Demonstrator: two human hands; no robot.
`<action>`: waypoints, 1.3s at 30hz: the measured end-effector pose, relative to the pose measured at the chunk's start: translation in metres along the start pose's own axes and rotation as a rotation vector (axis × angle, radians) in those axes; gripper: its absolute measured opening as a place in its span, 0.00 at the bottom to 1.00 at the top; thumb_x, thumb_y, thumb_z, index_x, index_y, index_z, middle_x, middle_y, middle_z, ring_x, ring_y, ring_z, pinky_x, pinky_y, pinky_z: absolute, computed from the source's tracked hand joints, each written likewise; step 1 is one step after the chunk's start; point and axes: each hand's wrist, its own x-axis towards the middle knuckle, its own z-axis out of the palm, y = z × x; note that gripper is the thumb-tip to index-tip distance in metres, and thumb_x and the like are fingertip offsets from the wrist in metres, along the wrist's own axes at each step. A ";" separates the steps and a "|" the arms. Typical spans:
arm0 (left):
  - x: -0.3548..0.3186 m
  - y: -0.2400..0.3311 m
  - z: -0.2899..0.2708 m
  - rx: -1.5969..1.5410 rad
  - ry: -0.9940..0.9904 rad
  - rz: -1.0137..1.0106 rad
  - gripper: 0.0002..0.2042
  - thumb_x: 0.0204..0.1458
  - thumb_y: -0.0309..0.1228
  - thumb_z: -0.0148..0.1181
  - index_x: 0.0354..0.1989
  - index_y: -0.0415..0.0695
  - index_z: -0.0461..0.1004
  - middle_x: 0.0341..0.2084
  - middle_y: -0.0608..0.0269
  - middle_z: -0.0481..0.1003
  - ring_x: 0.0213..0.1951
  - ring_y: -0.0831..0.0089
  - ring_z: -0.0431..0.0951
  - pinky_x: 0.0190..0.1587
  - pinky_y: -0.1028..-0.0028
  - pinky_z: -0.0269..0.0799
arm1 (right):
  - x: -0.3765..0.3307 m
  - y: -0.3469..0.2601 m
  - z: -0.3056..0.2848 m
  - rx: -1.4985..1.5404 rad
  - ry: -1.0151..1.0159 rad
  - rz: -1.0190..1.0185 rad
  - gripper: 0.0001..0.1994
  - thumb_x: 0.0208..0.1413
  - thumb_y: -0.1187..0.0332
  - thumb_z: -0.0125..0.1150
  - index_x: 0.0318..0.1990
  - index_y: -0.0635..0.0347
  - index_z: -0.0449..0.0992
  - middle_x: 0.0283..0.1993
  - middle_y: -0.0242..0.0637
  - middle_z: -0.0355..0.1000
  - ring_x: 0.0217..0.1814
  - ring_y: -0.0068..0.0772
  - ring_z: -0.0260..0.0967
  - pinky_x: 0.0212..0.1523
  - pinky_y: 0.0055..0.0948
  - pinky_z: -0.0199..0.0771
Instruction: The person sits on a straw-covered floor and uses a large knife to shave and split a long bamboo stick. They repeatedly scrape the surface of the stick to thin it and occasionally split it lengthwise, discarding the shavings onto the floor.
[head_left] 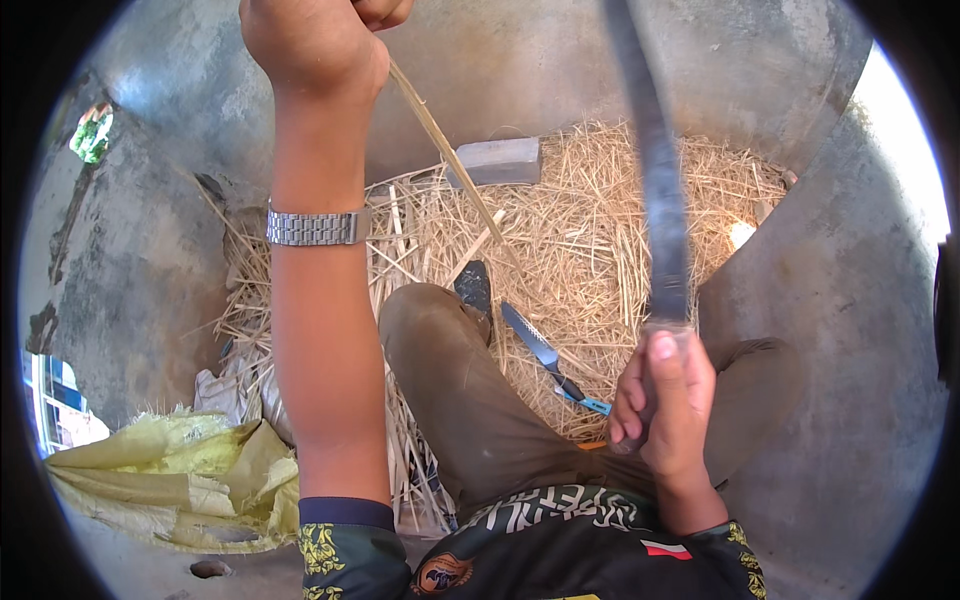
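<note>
My left hand point(320, 40) is raised at the upper left, partly cut off by the picture's edge, with its fingers curled closed. A thin split bamboo strip point(440, 135) slants down and to the right from it, its lower end over the shavings. At the lower right, my right hand point(672, 405) is wrapped round the handle of a machete, thumb along the top. The machete's long dark blade point(664, 210) points up and away, slightly curved and apart from the strip. A metal-band watch point(318, 228) circles my left wrist.
Pale shavings point(580, 230) cover the floor between grey concrete walls point(620, 70). A knife with a dark blade point(532, 335) lies near my bent legs point(460, 370). A grey block point(497, 161) rests by the far wall; a torn yellow sack point(190, 480) lies at left.
</note>
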 end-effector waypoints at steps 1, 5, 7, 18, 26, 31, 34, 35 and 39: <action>0.000 0.002 0.000 0.022 -0.011 -0.010 0.31 0.61 0.66 0.43 0.13 0.59 0.48 0.07 0.81 0.46 0.10 0.84 0.44 0.11 0.78 0.38 | 0.000 0.002 0.003 0.047 0.019 -0.065 0.11 0.71 0.59 0.48 0.46 0.58 0.62 0.21 0.31 0.59 0.13 0.17 0.55 0.14 0.22 0.65; -0.019 -0.007 0.049 0.609 0.178 0.211 0.31 0.61 0.66 0.43 0.13 0.59 0.48 0.07 0.81 0.46 0.09 0.83 0.44 0.10 0.78 0.40 | -0.001 0.032 0.017 0.014 -0.021 -0.114 0.12 0.71 0.59 0.46 0.46 0.61 0.61 0.19 0.28 0.59 0.12 0.18 0.56 0.14 0.22 0.65; -0.025 -0.013 0.058 0.515 0.162 0.212 0.31 0.61 0.66 0.42 0.13 0.58 0.48 0.07 0.81 0.46 0.09 0.84 0.44 0.10 0.79 0.41 | 0.008 0.032 0.015 -0.258 -0.249 0.331 0.13 0.70 0.59 0.49 0.43 0.62 0.63 0.17 0.26 0.59 0.12 0.17 0.55 0.13 0.21 0.63; -0.017 -0.014 0.046 0.407 0.157 0.176 0.31 0.61 0.66 0.42 0.13 0.59 0.48 0.07 0.81 0.47 0.09 0.85 0.44 0.09 0.79 0.38 | 0.007 0.014 0.019 0.064 0.039 -0.224 0.12 0.70 0.60 0.49 0.43 0.59 0.63 0.18 0.27 0.59 0.12 0.16 0.55 0.14 0.21 0.64; -0.020 -0.010 0.045 -0.023 0.198 -0.058 0.32 0.61 0.66 0.43 0.13 0.58 0.49 0.07 0.81 0.46 0.09 0.85 0.42 0.09 0.80 0.38 | -0.003 0.001 0.012 -0.142 -0.057 0.181 0.12 0.69 0.60 0.52 0.41 0.60 0.66 0.17 0.25 0.60 0.11 0.16 0.56 0.13 0.21 0.61; -0.016 -0.021 0.050 0.478 0.163 0.214 0.31 0.61 0.66 0.44 0.13 0.58 0.49 0.07 0.81 0.46 0.09 0.85 0.43 0.10 0.80 0.38 | -0.005 0.003 0.020 0.138 0.079 -0.239 0.11 0.70 0.61 0.50 0.42 0.60 0.65 0.17 0.26 0.60 0.12 0.16 0.54 0.14 0.20 0.63; -0.017 -0.027 0.064 0.561 0.179 0.261 0.31 0.60 0.66 0.45 0.13 0.58 0.49 0.07 0.81 0.46 0.09 0.85 0.43 0.10 0.79 0.38 | -0.005 0.022 0.013 -0.069 -0.084 0.076 0.12 0.70 0.60 0.51 0.42 0.61 0.66 0.17 0.26 0.61 0.12 0.18 0.58 0.15 0.22 0.64; -0.021 -0.027 0.075 0.594 0.184 0.234 0.31 0.60 0.66 0.45 0.13 0.58 0.49 0.07 0.81 0.46 0.09 0.84 0.43 0.10 0.79 0.38 | -0.005 0.027 0.008 -0.208 -0.173 0.249 0.13 0.69 0.59 0.51 0.42 0.61 0.67 0.17 0.27 0.62 0.12 0.18 0.59 0.15 0.22 0.64; -0.017 -0.025 0.065 0.559 0.127 0.147 0.31 0.60 0.67 0.44 0.14 0.59 0.50 0.08 0.80 0.47 0.09 0.84 0.44 0.11 0.79 0.40 | -0.003 0.009 0.001 -0.185 -0.135 0.289 0.17 0.68 0.55 0.54 0.40 0.63 0.68 0.16 0.26 0.63 0.12 0.17 0.60 0.13 0.20 0.59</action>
